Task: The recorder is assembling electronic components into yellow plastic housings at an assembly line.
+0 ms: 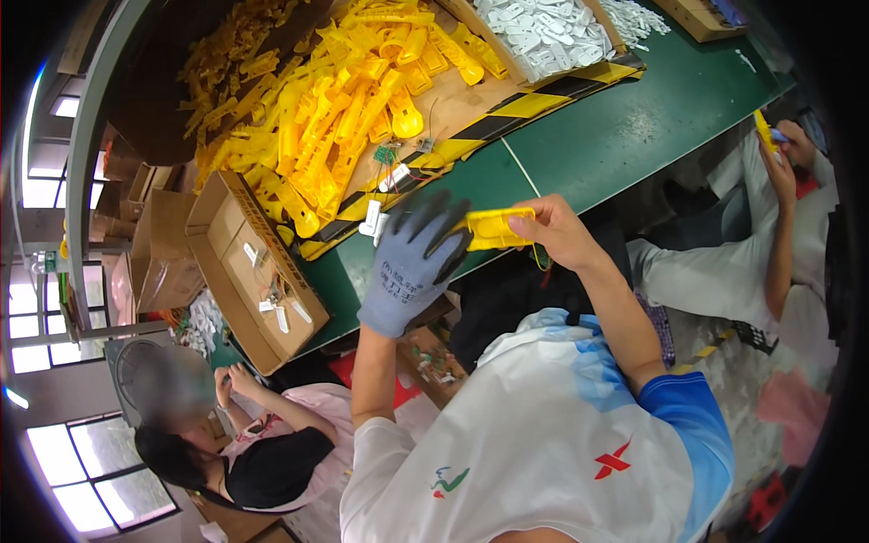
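My right hand (563, 237) is bare and grips a yellow plastic shell (496, 229) by its right end, thumb on top. Its hollow, ribbed side faces up, and a thin wire hangs below my fingers. My left hand (409, 267), in a grey-blue work glove with dark fingers, is at the shell's left end. Its fingers are stretched out and slightly blurred; whether they touch the shell I cannot tell. Just beyond the glove lie small white plastic parts (370, 217) and a green circuit board (386, 154) with thin wires.
A heap of yellow shells (348, 100) covers the board edged with black-and-yellow tape (507, 118). White pieces fill a box (543, 36) at the back. An open cardboard box (231, 244) stands left on the green table (625, 122). Co-workers sit to the left and right.
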`<state>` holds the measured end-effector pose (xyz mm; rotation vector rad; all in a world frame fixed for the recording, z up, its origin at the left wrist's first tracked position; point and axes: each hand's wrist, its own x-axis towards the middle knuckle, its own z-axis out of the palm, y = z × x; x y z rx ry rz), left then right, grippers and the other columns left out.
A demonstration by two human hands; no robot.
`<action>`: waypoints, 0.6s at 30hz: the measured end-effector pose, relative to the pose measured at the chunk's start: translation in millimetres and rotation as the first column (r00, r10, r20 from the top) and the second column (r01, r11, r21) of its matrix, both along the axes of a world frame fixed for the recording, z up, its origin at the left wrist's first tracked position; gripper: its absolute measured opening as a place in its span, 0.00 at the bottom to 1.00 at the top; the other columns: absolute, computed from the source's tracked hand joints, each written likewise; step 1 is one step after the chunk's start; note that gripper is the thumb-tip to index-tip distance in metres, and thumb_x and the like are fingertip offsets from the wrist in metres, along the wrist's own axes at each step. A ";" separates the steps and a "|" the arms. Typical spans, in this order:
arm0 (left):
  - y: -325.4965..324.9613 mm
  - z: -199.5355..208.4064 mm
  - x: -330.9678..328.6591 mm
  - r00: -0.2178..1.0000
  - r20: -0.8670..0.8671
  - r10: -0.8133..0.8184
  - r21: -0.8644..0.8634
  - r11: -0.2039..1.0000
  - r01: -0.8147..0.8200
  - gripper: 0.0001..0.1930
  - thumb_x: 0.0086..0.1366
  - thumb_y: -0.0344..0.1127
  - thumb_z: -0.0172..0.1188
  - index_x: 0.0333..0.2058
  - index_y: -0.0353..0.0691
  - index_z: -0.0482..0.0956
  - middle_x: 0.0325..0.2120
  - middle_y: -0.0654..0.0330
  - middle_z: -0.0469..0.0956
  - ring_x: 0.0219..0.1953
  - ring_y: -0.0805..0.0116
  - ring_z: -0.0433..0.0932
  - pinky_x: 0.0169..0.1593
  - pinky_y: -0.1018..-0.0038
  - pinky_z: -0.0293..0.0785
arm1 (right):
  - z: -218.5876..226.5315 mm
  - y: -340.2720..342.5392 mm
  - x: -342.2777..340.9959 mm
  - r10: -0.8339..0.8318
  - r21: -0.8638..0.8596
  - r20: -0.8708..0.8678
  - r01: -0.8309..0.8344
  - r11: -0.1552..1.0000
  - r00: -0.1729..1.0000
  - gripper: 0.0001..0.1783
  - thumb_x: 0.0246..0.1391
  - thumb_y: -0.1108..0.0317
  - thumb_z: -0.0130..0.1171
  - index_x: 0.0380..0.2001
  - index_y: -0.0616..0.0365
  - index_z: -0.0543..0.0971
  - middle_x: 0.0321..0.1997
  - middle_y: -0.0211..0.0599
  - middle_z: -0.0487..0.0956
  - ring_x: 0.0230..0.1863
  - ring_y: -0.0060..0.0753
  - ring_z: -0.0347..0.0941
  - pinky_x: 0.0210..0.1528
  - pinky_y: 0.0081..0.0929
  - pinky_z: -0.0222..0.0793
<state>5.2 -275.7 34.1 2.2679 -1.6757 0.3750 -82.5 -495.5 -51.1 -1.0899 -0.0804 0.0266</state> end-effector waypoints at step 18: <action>-53.1 -15.9 1.7 0.224 -0.845 -0.486 -0.452 0.423 -0.785 0.20 0.68 0.37 0.57 0.55 0.33 0.68 0.38 0.50 0.81 0.37 0.59 0.82 0.43 0.67 0.79 | 15.2 3.8 -23.8 -0.021 -0.364 0.076 0.047 0.930 0.997 0.25 0.50 0.68 0.66 0.52 0.60 0.76 0.23 0.31 0.79 0.32 0.19 0.77 0.41 0.18 0.69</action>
